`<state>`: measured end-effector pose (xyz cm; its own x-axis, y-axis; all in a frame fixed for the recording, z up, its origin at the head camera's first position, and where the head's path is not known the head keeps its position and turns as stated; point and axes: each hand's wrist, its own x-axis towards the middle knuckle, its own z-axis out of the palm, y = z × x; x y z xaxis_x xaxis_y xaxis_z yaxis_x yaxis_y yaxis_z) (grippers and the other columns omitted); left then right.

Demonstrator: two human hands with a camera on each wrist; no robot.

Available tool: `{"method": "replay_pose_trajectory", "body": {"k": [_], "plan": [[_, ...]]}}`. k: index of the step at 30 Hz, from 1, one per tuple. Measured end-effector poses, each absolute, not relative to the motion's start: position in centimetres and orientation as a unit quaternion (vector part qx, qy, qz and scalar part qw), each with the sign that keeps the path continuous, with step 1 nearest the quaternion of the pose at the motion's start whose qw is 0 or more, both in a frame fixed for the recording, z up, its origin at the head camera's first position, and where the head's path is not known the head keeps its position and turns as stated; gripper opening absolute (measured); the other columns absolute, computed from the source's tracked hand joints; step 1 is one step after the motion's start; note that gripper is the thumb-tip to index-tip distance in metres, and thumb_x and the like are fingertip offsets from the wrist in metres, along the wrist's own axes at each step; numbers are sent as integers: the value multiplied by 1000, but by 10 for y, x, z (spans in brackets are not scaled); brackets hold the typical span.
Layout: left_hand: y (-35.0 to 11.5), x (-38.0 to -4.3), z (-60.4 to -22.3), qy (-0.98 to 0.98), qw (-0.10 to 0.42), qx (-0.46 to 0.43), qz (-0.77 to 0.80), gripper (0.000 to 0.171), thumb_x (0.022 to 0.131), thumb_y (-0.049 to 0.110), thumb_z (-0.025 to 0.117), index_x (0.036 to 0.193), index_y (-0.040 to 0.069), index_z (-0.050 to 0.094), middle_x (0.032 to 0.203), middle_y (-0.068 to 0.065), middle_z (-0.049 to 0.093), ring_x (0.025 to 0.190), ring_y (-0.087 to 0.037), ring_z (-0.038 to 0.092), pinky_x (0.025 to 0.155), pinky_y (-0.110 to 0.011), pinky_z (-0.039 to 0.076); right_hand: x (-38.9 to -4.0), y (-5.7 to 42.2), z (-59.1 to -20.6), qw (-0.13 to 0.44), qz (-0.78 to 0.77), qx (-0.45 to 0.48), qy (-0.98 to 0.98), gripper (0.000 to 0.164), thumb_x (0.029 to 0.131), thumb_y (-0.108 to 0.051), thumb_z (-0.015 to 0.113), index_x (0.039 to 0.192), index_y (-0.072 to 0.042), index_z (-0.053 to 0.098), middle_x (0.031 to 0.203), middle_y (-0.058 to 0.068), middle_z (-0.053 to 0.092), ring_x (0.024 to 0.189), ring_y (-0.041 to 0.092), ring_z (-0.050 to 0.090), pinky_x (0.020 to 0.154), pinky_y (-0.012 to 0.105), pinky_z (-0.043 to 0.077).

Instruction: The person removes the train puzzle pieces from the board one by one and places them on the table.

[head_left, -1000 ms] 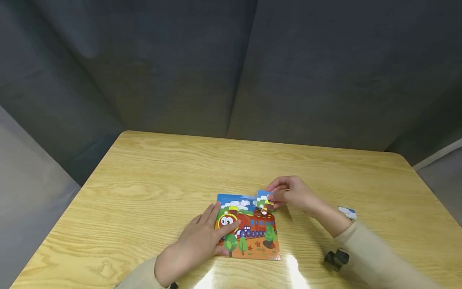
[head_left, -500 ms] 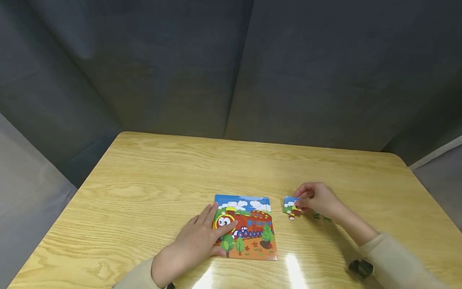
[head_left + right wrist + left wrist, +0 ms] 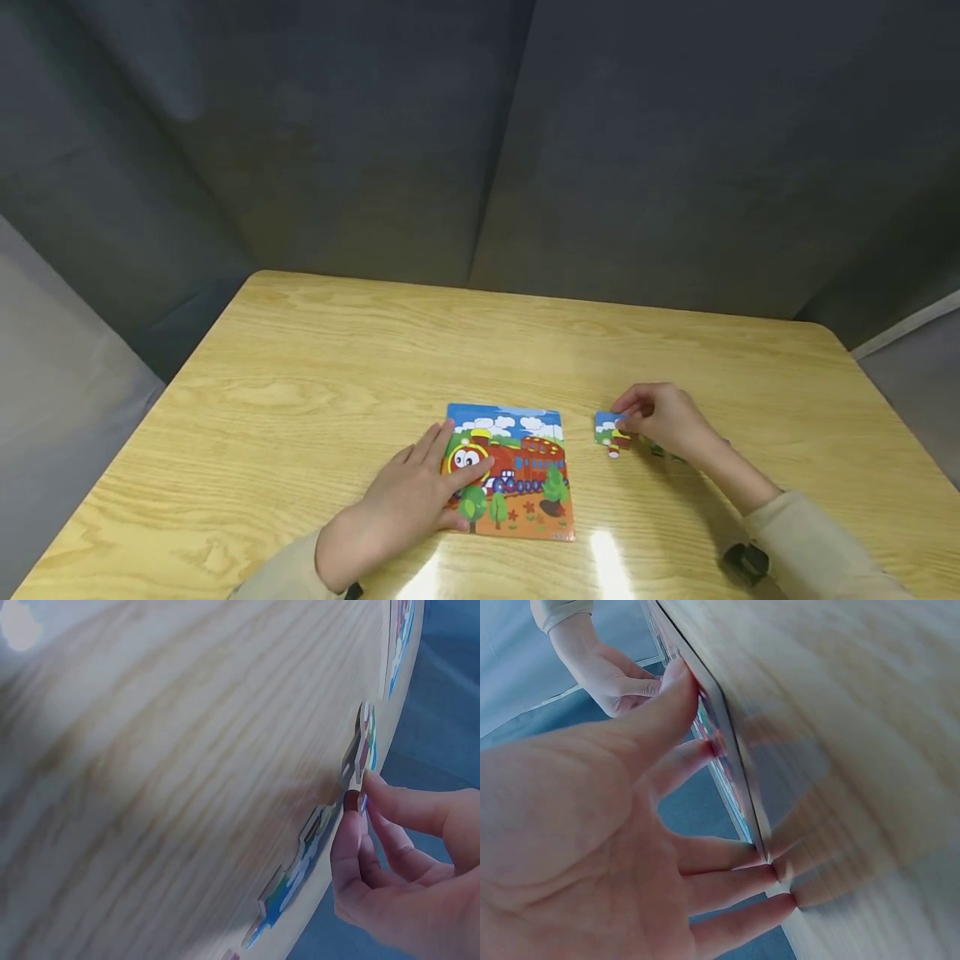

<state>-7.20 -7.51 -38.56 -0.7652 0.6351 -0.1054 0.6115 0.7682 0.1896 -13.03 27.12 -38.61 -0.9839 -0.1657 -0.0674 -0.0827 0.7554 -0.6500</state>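
Note:
A square train jigsaw puzzle (image 3: 528, 475) lies flat near the front of the table, with a red engine, blue sky and trees on it. My left hand (image 3: 405, 500) rests over its left edge with the fingers spread. In the left wrist view the thumb and fingertips touch the puzzle's rim (image 3: 731, 742). Right of the puzzle, my right hand (image 3: 667, 421) pinches a puzzle piece (image 3: 607, 427) with sky, bushes and red on it. The right wrist view shows this piece (image 3: 367, 739) tilted, low over the wood, between thumb and fingers.
More loose puzzle pieces (image 3: 296, 870) lie on the table beside the right hand, mostly hidden under it in the head view. The wooden table (image 3: 337, 358) ends at a dark grey curtain (image 3: 360, 150) behind. A glare spot (image 3: 611, 562) shines near the front.
My right hand has carried the pinched piece from the puzzle's upper right corner rightward, close to the other loose pieces. In the last half second it shifts only slightly. My left hand stays put.

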Motion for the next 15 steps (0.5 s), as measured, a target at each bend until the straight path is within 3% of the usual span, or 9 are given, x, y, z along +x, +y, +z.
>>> {"method": "replay_pose_trajectory", "body": {"k": [15], "plan": [[-70, -75, -381, 933, 68, 347, 62, 70, 80, 54, 65, 145, 33, 50, 152, -31, 28, 138, -42, 34, 96, -54, 46, -130, 276, -384, 48, -336, -69, 938, 9, 83, -1, 74, 91, -1, 71, 78, 2, 66, 70, 16, 58, 55, 24, 46]]}}
